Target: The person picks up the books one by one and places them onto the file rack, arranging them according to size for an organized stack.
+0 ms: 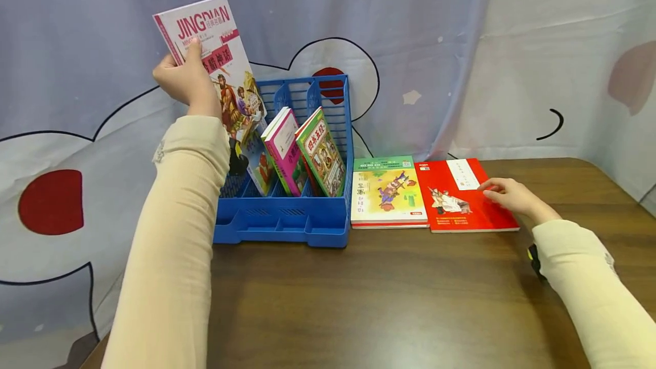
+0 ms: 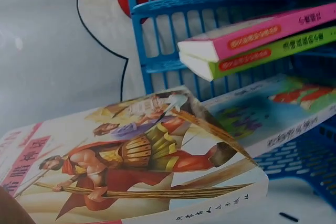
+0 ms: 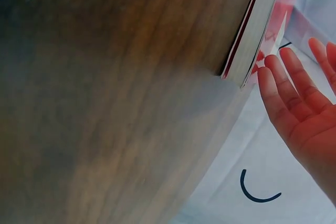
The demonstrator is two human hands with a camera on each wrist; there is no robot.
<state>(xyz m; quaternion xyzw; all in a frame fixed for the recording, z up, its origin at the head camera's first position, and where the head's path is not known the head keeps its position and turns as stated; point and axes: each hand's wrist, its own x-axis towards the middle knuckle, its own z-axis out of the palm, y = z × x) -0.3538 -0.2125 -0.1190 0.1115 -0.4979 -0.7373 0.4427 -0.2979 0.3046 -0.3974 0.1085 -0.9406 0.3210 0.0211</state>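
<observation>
My left hand [image 1: 187, 76] grips a white paperback book [image 1: 238, 76] by its upper part, thumb across the cover. The book is tilted and raised at the left of a blue book rack [image 1: 328, 206]; its cover shows warriors [image 2: 131, 156]. In the rack lean a blue-covered book [image 2: 278, 114], pink and green books [image 1: 287, 155], and a green-edged book [image 1: 325, 155]. Over at the right, my right hand [image 1: 512, 195] has its fingers loosely extended at the edge of a red book [image 1: 446, 204] lying flat. The right wrist view shows its fingers [image 3: 294, 90] beside that book.
Left of the red book, a yellow and green book [image 1: 389, 192] lies flat on another red-edged one, close against the rack's right side. The wooden table [image 1: 389, 295] stretches out in front. A patterned curtain [image 1: 410, 44] hangs behind everything.
</observation>
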